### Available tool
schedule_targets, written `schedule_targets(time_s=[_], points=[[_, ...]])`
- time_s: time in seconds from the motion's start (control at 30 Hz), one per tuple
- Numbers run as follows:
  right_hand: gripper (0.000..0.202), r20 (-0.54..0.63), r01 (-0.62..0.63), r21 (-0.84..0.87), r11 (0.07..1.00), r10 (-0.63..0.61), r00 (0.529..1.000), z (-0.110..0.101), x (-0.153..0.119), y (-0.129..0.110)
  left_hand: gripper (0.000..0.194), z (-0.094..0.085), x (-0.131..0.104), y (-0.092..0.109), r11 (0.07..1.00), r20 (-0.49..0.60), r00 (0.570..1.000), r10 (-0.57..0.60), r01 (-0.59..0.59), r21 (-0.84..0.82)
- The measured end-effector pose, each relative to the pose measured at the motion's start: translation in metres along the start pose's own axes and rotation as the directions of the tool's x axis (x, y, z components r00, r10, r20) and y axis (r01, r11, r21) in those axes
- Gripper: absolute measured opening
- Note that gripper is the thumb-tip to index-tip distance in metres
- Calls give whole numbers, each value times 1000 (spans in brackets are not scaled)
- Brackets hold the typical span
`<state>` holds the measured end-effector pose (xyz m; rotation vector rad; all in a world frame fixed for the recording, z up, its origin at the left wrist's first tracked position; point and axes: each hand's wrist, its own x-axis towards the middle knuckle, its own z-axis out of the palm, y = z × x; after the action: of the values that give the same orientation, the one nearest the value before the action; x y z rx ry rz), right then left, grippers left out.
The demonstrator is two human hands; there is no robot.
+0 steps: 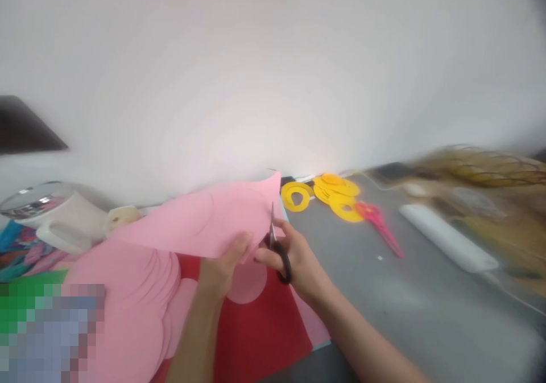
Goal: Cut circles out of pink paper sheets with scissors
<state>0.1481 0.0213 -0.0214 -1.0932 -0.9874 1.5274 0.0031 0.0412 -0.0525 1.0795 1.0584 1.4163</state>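
Note:
A large sheet of pink paper (pixel 187 221) with a faint curved line is held up above the table. My left hand (pixel 226 260) grips its lower edge, thumb on top. In my right hand (pixel 294 255) is a pair of black-handled scissors (pixel 281 260), the blades pointing up against the sheet's right part. Below the sheet a pink paper circle (pixel 247 286) lies on red paper (pixel 264 332). To the left, many pink rounded cut-outs (pixel 123 303) lie in an overlapping pile.
Yellow paper rings (pixel 296 197) and pink scissors (pixel 381 229) lie on the grey table (pixel 409 314). A white roll (pixel 447 238) is farther right. At left are a white mug-like container (pixel 72 218) and green paper (pixel 29 297). A wall (pixel 273 75) stands behind.

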Motion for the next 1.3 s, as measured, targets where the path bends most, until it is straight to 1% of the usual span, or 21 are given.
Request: schedule_targets(time_s=[0.1,0.2,0.33,0.43,0.53,0.63,0.8,0.87,1.07,1.13,1.23,1.3], points=[[69,16,-5,12,1000,5,1000,-1,0,-4,39,-1,-1,3,999,20,998,52,-52,14],[69,42,-4,28,1000,3,999,-2,-1,-6,38,0,-2,7,999,43,998,39,-40,35],[68,51,-6,26,1000,4,999,-1,0,-6,37,1,-2,10,998,36,999,28,-30,54],[67,53,-3,12,1000,2,999,-2,0,-5,32,0,-2,10,999,59,998,33,-35,40],[66,55,5,0,1000,-5,998,-2,-1,-5,20,-1,-2,9,997,97,995,32,-39,63],[65,55,4,-21,1000,-2,998,-3,-1,-3,17,-2,-2,10,992,87,994,64,-73,101],[63,55,5,-58,998,-1,999,-4,0,-2,29,-1,-1,15,989,122,988,97,-109,102],[62,44,1,-76,997,3,999,-4,0,-1,31,0,-2,17,990,117,988,104,-114,87],[62,3,-25,-96,995,26,1000,-3,-1,-3,31,3,-3,19,994,140,986,93,-101,49],[63,-1,-37,-86,996,37,999,-3,-1,-3,28,2,-2,19,995,154,985,81,-88,39],[62,-2,-39,-85,996,39,999,-3,0,-3,24,1,-1,19,997,145,987,72,-77,27],[60,-4,-38,-96,995,38,999,-4,0,-2,18,2,-1,21,998,154,987,53,-55,11]])
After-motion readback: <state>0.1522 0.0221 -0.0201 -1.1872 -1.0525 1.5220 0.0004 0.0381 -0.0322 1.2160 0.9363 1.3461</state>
